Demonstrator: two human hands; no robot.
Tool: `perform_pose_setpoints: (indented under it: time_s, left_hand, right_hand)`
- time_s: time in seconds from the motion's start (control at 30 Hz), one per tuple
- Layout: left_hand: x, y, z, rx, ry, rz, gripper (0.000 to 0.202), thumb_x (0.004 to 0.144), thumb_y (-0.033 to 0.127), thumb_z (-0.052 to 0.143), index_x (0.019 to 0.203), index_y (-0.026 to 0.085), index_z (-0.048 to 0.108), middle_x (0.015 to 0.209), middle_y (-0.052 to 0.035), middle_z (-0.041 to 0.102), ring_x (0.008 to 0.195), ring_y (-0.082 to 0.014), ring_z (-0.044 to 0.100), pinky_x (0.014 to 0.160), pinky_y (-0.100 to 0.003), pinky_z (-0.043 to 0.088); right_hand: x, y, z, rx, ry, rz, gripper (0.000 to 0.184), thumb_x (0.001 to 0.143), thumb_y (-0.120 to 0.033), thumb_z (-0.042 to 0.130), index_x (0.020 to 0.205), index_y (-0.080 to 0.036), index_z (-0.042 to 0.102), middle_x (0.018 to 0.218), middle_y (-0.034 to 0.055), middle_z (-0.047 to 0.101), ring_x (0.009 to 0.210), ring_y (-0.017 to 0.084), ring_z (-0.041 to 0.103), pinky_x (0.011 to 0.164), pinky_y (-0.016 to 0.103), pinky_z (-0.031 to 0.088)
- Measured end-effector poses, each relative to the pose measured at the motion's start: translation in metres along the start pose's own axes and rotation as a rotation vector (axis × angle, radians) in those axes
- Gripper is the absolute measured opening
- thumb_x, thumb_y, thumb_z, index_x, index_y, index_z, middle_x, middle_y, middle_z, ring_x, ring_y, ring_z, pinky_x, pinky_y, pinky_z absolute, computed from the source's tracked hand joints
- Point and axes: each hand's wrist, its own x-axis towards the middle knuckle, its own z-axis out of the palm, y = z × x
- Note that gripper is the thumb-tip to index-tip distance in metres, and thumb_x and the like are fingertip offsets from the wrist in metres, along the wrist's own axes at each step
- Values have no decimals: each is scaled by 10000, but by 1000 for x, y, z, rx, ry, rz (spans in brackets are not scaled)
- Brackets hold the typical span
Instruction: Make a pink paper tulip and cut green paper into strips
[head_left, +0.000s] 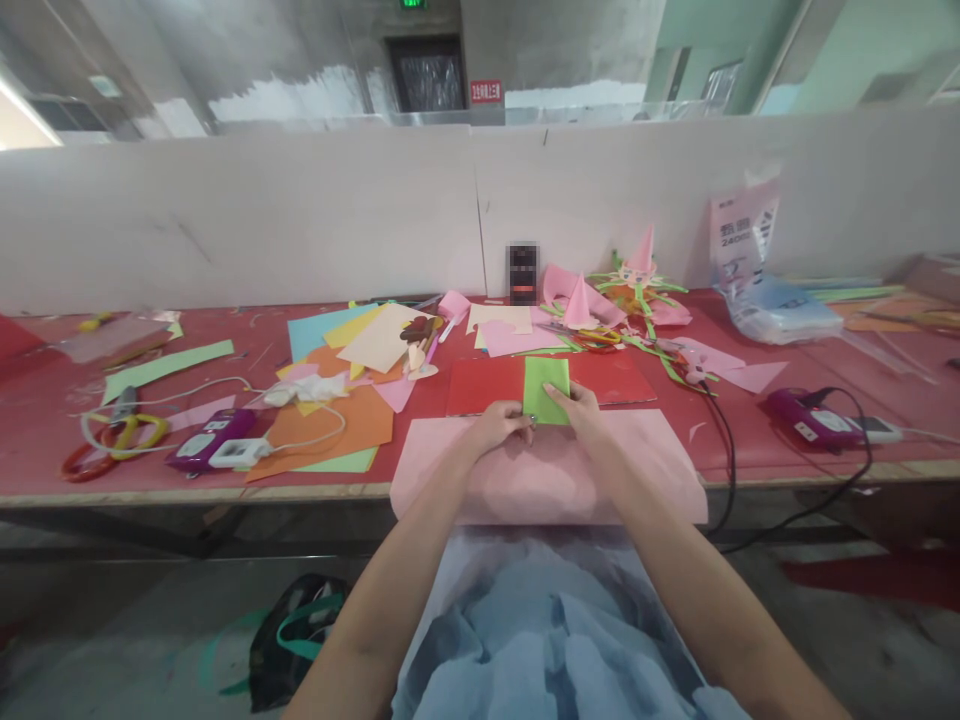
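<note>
A piece of light green paper (pixel 541 372), looking folded into a small rectangle, is held upright in front of me. My left hand (pixel 504 424) is closed with its fingertips at the paper's lower left edge. On the opposite side, my right hand (pixel 579 404) grips the right edge, its thumb lying on the front face. Behind the fingers lies a flat red board or sheet (pixel 480 386). Under my wrists a large pink sheet (pixel 435 465) hangs over the table's front edge. The fingers behind the green paper are hidden.
Coloured paper sheets (pixel 334 430) and scissors (pixel 124 435) lie to the left, near a purple device (pixel 211 440). Pink cone-topped paper crafts (pixel 579 303), a phone (pixel 523 273) and a plastic pack (pixel 784 310) stand at the back. A second purple device (pixel 814 420) with cables lies right.
</note>
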Motion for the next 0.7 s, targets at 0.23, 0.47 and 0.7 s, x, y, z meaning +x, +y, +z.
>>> perform_pose_setpoints:
  time_s: [0.23, 0.47, 0.7]
  left_hand:
    - [-1, 2, 1, 0, -5, -8, 307, 658, 417, 619, 622, 130, 516, 468, -10, 573, 466, -120, 547, 546, -244, 403]
    - [-1, 0, 1, -20, -24, -7, 297, 663, 403, 619, 625, 131, 508, 474, -5, 577, 459, -117, 547, 537, -240, 404]
    - [-2, -2, -1, -22, -24, -21, 304, 661, 410, 623, 625, 127, 518, 476, -11, 583, 465, -117, 553, 534, -233, 409]
  right_hand:
    - [1, 2, -2, 20, 31, 22, 445, 582, -557, 634, 731, -138, 625, 629, 17, 600, 564, 141, 551, 493, 230, 414]
    - [1, 1, -3, 47, 57, -13, 397, 593, -535, 641, 655, -150, 568, 582, -13, 543, 502, 103, 482, 461, 212, 364]
    - [-1, -1, -3, 7, 78, -54, 394, 626, -543, 611, 611, -160, 516, 550, -36, 461, 479, 75, 403, 448, 198, 324]
